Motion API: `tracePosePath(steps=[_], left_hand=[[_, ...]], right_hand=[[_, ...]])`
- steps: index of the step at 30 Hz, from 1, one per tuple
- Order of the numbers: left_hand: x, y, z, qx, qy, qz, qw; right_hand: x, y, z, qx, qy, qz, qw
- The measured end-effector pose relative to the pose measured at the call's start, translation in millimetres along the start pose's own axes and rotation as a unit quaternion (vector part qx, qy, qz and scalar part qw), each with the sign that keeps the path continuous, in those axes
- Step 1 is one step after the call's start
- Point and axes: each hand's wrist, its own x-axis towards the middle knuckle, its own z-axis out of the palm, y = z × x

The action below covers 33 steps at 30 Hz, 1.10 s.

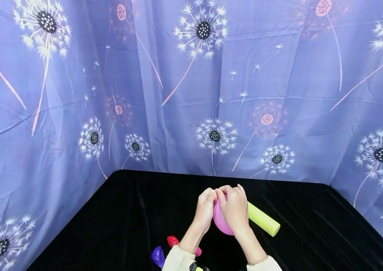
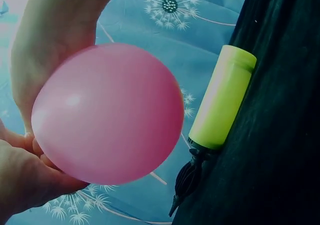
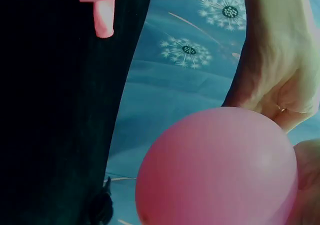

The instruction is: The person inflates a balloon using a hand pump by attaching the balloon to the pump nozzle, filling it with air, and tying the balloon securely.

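Observation:
A pink inflated balloon (image 1: 222,223) hangs between my two hands over the black table. My left hand (image 1: 203,211) pinches its neck from the left, thumb and fingertips close together at the top. From the other side my right hand (image 1: 235,209) grips the neck too, its fingertips meeting those of the left. The neck itself is mostly hidden behind the fingers. In the left wrist view the round balloon body (image 2: 110,115) covers part of both hands, and the right wrist view shows the balloon (image 3: 217,170) large in front.
A yellow-green hand pump (image 1: 263,219) with a black nozzle (image 2: 187,180) lies just right of my right hand. Uninflated balloons lie near my left forearm: a red one (image 1: 172,241), a blue one (image 1: 158,256) and a pink one (image 1: 198,251). A dandelion-print curtain (image 1: 184,113) surrounds the table.

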Motion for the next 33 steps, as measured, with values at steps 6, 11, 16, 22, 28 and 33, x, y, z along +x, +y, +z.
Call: tracePosePath(steps=[6,11,16,22,28,33], left_hand=[[7.4,3.8,-3.1,0.014,-0.024,-0.010,0.9996],[13.9,7.9,-6.7,0.072,-0.069,0.015,0.9948],[4.8,3.9,-9.1,0.152,-0.117,0.036,0.9807],[4.0,1.1,-13.7,0.182,-0.149,0.054,0.9704],[11.8,3.8,-24.8,0.070,-0.187,-0.004,0.9799],[3.4,2.6,-26.6,-0.039,-0.157,-0.028,0.9864]], right_hand=[[-7.6,-3,0,-0.043,0.026,-0.036,0.9981],[1.4,5,-2,-0.040,0.006,-0.008,0.9992],[-11.4,22,-4,-0.031,-0.011,-0.036,0.9988],[-12.5,41,-2,0.015,-0.022,-0.117,0.9928],[-8.7,36,4,0.113,-0.041,-0.110,0.9867],[-21.6,20,-6,0.194,-0.074,-0.120,0.9707]])
